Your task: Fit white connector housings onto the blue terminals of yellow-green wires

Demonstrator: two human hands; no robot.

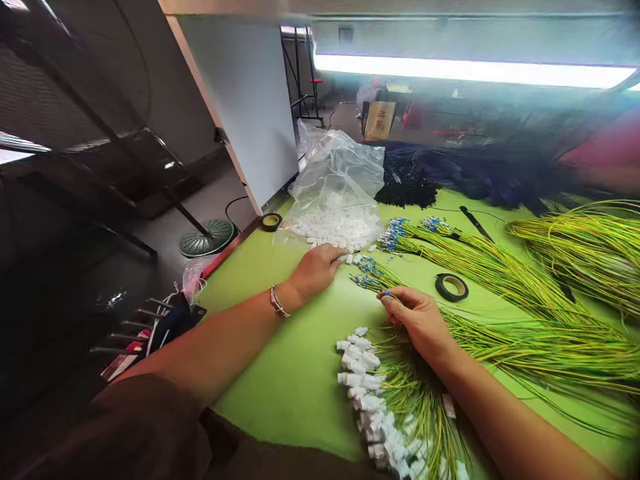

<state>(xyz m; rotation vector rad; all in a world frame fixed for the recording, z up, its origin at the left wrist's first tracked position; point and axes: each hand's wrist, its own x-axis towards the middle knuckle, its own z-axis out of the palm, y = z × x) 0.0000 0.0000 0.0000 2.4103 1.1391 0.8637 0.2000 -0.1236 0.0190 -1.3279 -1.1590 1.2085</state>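
Observation:
My left hand (320, 269) reaches across the green table (280, 360) to a pile of small white plastic connectors (334, 230) spilling from a clear plastic bag (340, 180); its fingers are curled onto a connector at the pile's edge. My right hand (417, 317) pinches the blue-tipped end of a yellow-green wire (387, 293) taken from a bundle (500, 280) that runs to the right. Below my right hand lies a heap of wires fitted with white connectors (370, 393).
Two tape rolls sit on the table, one (451, 287) by the wire bundle, one (271, 221) at the left edge. Black parts (407, 190) and more wire bundles (585, 247) lie behind. A fan base (207, 238) stands on the floor to the left.

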